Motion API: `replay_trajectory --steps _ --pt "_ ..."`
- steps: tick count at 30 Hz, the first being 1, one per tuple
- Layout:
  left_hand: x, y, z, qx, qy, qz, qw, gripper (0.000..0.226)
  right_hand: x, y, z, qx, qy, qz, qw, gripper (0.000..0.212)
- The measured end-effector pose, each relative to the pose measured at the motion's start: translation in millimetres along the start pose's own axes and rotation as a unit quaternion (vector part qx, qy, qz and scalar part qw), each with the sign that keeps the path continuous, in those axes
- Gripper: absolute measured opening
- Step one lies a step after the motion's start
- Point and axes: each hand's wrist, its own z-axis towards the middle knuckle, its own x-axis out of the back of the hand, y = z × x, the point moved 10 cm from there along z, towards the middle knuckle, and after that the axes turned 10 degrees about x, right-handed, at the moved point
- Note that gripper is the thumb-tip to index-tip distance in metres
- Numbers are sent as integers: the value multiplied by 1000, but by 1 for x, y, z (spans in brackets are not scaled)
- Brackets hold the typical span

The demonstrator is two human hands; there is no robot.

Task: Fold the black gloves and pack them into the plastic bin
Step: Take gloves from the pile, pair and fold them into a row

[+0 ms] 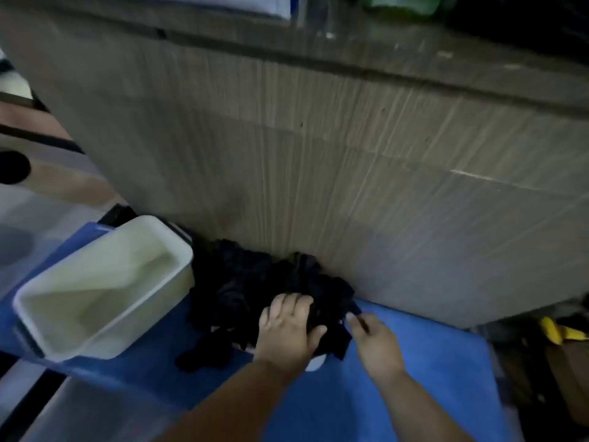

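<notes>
A heap of black gloves (251,285) lies on a blue surface (424,352) against a wooden panel. My left hand (288,330) grips black fabric at the near side of the heap, with fingers curled over it. Just to its right, my right hand (374,342) pinches a dark edge of the same fabric between thumb and fingers. A white plastic bin (105,291), with nothing inside, stands at the left, touching the heap's left edge. The picture is dim and blurred, so single gloves cannot be told apart.
A tall wood-grain panel (350,154) rises right behind the gloves and bin. A yellow object (557,333) lies in the dark gap at the right, past the blue surface's edge. Pale floor and a dark round object (12,167) sit at the left.
</notes>
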Motion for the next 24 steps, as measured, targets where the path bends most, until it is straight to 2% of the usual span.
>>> replay_trajectory --steps 1,4,8,10,14,18,21,23,24 --pt "-16 -2 1 -14 -18 1 1000 49 -10 9 4 3 9 27 1000 18" --pt "-57 -11 8 -22 -5 18 1000 48 -33 41 20 2 46 52 998 11" --pt "-98 -20 21 -43 30 0 999 50 -46 75 41 12 111 79 991 22" --pt "-113 -25 28 -45 40 0 998 52 -55 84 52 33 120 83 989 24" --pt "-133 -30 36 -61 77 21 995 52 -81 90 63 130 122 68 982 15" --pt "-141 -35 37 -91 117 24 989 51 -99 94 63 200 144 -40 968 43" --pt "-142 -40 37 -104 145 43 983 50 -97 89 59 243 190 -86 947 28" --pt "-140 -43 36 -107 169 45 979 47 -97 90 59 253 194 -65 946 11" --pt "-139 -44 36 -107 178 40 977 47 -97 91 60 258 193 -49 945 10"
